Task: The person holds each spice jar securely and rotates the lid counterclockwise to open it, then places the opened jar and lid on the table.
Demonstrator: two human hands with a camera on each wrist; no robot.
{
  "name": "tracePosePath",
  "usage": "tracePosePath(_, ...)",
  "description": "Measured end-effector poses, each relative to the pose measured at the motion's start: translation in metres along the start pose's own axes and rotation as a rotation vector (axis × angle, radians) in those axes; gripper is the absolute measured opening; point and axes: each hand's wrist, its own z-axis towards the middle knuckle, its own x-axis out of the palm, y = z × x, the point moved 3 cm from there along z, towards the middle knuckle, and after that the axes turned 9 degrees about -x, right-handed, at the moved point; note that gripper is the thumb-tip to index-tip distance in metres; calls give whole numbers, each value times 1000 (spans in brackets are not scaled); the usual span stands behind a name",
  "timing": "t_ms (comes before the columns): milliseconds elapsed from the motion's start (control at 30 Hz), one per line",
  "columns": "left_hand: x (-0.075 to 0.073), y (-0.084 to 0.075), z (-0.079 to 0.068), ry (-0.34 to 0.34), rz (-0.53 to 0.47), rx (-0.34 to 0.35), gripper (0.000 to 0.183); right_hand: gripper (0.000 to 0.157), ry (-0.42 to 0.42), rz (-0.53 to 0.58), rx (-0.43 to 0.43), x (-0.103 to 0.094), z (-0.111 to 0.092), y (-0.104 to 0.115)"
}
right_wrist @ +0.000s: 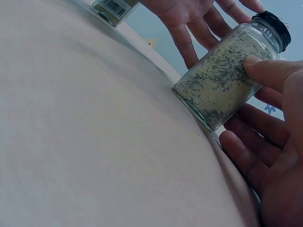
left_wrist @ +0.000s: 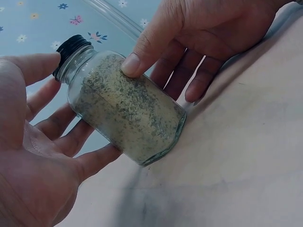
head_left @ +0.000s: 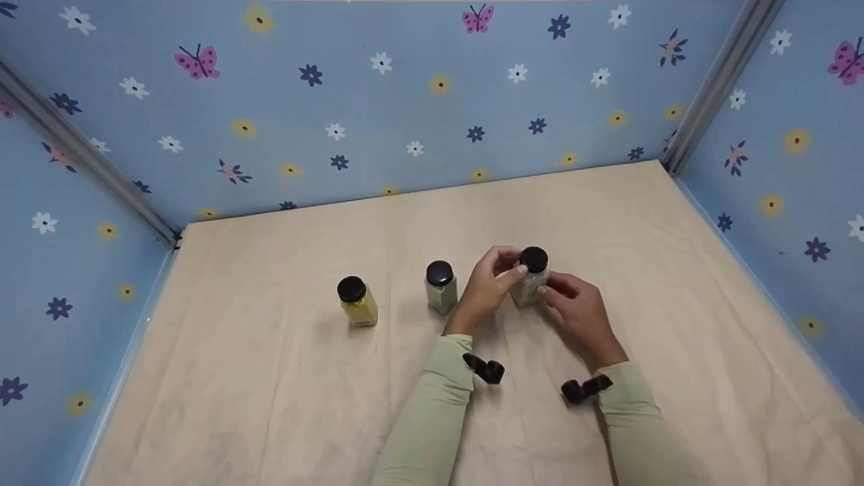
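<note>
Right of centre in the head view, the left hand (head_left: 487, 289) and right hand (head_left: 582, 314) pinch one black-capped jar (head_left: 533, 282) between their fingers (left_wrist: 97, 161).

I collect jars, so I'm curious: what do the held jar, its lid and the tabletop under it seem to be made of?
Jar: likely clear, glossy glass; speckled contents show through, and its thick base edge looks greenish.
Lid: dull black, perhaps plastic or coated metal; its ridged side doesn't settle which.
Tabletop: seemingly covered in matte cloth, judging by soft creases.
</note>
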Motion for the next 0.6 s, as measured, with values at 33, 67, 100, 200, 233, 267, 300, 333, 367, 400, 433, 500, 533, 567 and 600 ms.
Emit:
tracePosePath(33, 0, 0, 0, -2, -4, 3, 29, 34, -1, 2, 5, 0, 1, 0)
tracePosePath(67, -1, 0, 1, -2, -8, 5, 30, 34, 1, 1, 10, 0, 1, 0)
tracePosePath(100, -1, 0, 1, 1, -7, 4, 32, 33, 3, 0, 16, 0, 1, 0)
tracePosePath(200, -1, -1, 1, 7, 13, 4, 36, 33, 12, -8, 19, 0, 2, 4)
tracePosePath(233, -1, -1, 1, 11, 20, 3, 38, 32, 16, -14, 15, 1, 2, 9)
tracePosePath(267, -1, -2, 1, 16, 27, 3, 40, 32, 18, -20, 11, 1, 2, 14)
tracePosePath(300, -1, -2, 1, 21, 37, 3, 41, 32, 21, -23, 8, 1, 2, 19)
tracePosePath(333, -1, -3, 0, 24, 48, 1, 42, 32, 23, -21, 5, 2, 1, 23)
tracePosePath(367, -1, -3, 0, 26, 56, -3, 43, 31, 27, -21, 4, 2, 1, 27)
tracePosePath(400, -1, -3, 0, 30, 60, -9, 44, 31, 30, -20, 3, 2, 0, 31)
tracePosePath(433, -1, -3, 0, 34, 62, -15, 46, 31, 33, -15, 0, 3, -1, 34)
tracePosePath(500, -1, -3, -1, 41, 71, -25, 49, 31, 35, -5, 4, 3, -1, 30)
tracePosePath(533, -1, -3, -1, 45, 75, -28, 50, 32, 34, 0, 7, 3, -1, 26)
tracePosePath(567, 0, -3, -1, 48, 80, -26, 51, 32, 32, 0, 10, 3, -1, 22)
tracePosePath(600, 0, -3, -1, 52, 86, -22, 51, 32, 27, 0, 11, 2, -1, 17)
